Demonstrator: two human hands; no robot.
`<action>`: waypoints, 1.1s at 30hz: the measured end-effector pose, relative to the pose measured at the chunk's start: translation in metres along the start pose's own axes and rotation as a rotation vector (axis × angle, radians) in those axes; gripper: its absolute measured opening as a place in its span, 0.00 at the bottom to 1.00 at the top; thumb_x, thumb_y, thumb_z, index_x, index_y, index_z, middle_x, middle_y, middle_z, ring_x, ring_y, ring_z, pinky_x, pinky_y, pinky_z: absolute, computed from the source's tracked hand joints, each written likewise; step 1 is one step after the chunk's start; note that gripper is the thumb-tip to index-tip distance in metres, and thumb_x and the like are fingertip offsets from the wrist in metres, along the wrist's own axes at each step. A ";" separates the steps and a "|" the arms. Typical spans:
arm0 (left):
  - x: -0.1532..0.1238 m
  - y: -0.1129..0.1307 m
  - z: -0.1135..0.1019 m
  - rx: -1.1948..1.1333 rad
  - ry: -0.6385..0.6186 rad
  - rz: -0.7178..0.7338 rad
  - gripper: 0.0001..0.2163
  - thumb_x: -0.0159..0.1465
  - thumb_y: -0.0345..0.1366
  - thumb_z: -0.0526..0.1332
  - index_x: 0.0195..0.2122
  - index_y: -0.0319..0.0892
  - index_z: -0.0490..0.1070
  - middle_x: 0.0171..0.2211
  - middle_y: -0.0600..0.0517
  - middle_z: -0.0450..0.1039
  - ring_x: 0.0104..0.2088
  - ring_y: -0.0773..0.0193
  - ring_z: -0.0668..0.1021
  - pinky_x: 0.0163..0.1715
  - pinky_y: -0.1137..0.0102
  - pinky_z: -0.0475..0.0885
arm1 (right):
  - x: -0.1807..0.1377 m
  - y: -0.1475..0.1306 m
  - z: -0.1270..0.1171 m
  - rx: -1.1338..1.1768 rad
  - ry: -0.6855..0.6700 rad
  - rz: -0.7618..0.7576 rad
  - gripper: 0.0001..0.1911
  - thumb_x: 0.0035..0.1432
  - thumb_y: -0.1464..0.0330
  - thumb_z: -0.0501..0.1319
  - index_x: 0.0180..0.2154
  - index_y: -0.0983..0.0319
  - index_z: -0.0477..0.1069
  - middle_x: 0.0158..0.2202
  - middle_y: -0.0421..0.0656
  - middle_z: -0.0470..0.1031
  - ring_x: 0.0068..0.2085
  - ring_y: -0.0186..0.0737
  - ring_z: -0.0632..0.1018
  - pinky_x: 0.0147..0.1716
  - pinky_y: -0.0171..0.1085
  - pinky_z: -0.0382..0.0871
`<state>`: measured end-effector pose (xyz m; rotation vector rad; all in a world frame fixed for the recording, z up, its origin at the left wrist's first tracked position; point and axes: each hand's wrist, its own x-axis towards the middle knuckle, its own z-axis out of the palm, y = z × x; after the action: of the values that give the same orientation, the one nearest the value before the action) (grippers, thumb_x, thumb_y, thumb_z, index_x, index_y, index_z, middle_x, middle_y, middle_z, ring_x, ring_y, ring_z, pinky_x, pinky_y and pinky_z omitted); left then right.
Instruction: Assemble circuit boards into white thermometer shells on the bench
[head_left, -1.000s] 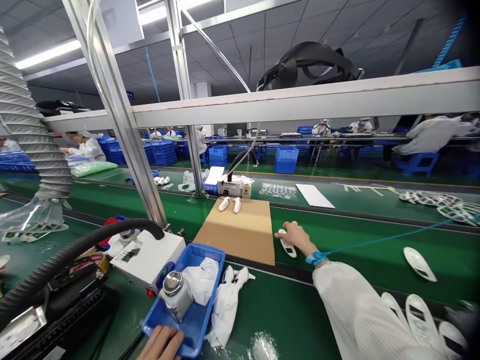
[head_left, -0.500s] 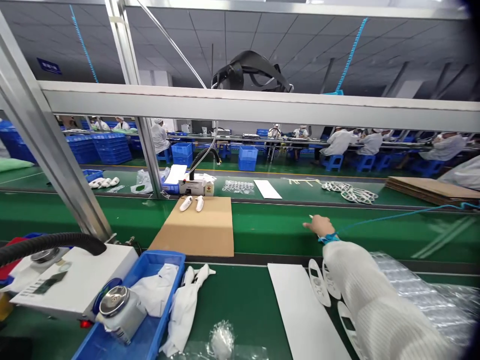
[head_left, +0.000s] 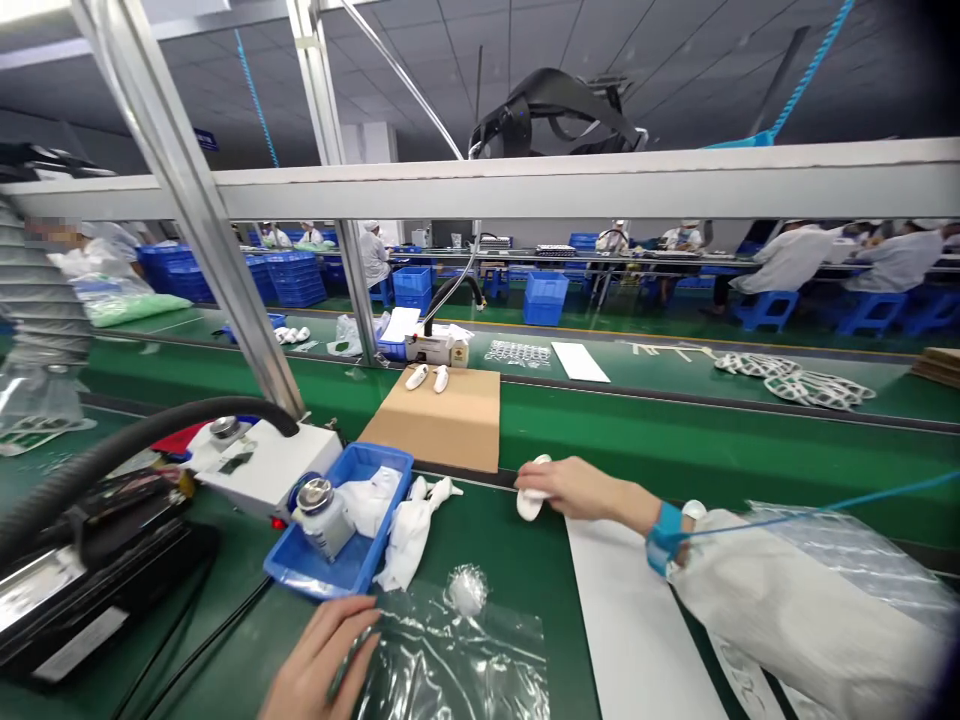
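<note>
My right hand (head_left: 574, 488), with a blue wrist strap on it, is closed around a white rounded plastic part (head_left: 531, 503). It is held above the green mat by the top end of a long white sheet (head_left: 630, 620). My left hand (head_left: 326, 660) comes in at the bottom edge, its fingers stretched out with a gap between them. Those fingers lie at the left edge of a clear plastic bag (head_left: 480, 665); whether they press on it I cannot tell. A crumpled clear wad (head_left: 466, 590) rests at the bag's upper edge.
A blue tray (head_left: 360, 570) holds a metal-topped bottle (head_left: 324, 520) and white cloth. More white cloth (head_left: 409, 535) lies beside it. Two white parts (head_left: 429, 378) sit on brown cardboard (head_left: 450, 420). A metal post (head_left: 217, 230) and black hose (head_left: 150, 430) stand left.
My right hand has come back from the green belt towards me and left, now with the white part visible. My left hand has entered at the bottom. The view has shifted left.
</note>
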<state>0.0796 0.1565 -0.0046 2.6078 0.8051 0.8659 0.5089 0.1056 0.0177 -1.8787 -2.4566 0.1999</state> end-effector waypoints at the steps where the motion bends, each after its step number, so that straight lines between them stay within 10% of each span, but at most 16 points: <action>1: 0.010 0.008 0.004 0.025 0.003 -0.007 0.09 0.65 0.37 0.56 0.44 0.50 0.72 0.43 0.51 0.77 0.43 0.63 0.80 0.39 0.76 0.78 | 0.007 -0.018 0.004 -0.043 -0.022 -0.132 0.26 0.55 0.78 0.53 0.53 0.52 0.66 0.53 0.42 0.71 0.46 0.41 0.76 0.38 0.34 0.67; 7: 0.069 0.026 0.050 0.267 -0.161 -0.001 0.21 0.59 0.20 0.53 0.53 0.39 0.65 0.57 0.38 0.65 0.57 0.48 0.69 0.53 0.52 0.70 | 0.011 -0.048 0.010 -0.206 -0.029 -0.171 0.34 0.51 0.83 0.51 0.58 0.56 0.61 0.58 0.48 0.66 0.46 0.45 0.75 0.39 0.38 0.67; 12: 0.077 0.025 0.062 0.232 -0.141 -0.017 0.18 0.58 0.16 0.46 0.35 0.38 0.72 0.40 0.42 0.74 0.44 0.53 0.76 0.41 0.59 0.77 | 0.004 -0.051 -0.001 -0.156 0.018 -0.018 0.35 0.50 0.70 0.63 0.61 0.58 0.59 0.63 0.54 0.57 0.54 0.57 0.69 0.50 0.51 0.60; 25: 0.049 -0.016 -0.068 0.009 0.312 -0.244 0.10 0.65 0.37 0.53 0.37 0.41 0.72 0.37 0.50 0.71 0.31 0.66 0.75 0.34 0.71 0.72 | 0.103 -0.136 0.026 -0.015 0.161 -0.102 0.15 0.58 0.72 0.58 0.48 0.59 0.71 0.49 0.47 0.68 0.40 0.42 0.74 0.40 0.39 0.67; 33: 0.038 -0.056 -0.053 0.060 0.119 -0.319 0.10 0.60 0.30 0.56 0.40 0.41 0.73 0.32 0.48 0.75 0.34 0.59 0.76 0.35 0.68 0.70 | 0.093 -0.136 0.031 0.070 0.198 -0.121 0.16 0.59 0.79 0.50 0.43 0.63 0.72 0.47 0.49 0.71 0.44 0.42 0.75 0.43 0.39 0.69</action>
<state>0.0486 0.2286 0.0313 2.3998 1.2549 0.9181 0.3508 0.1577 -0.0002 -1.6300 -2.3870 0.0895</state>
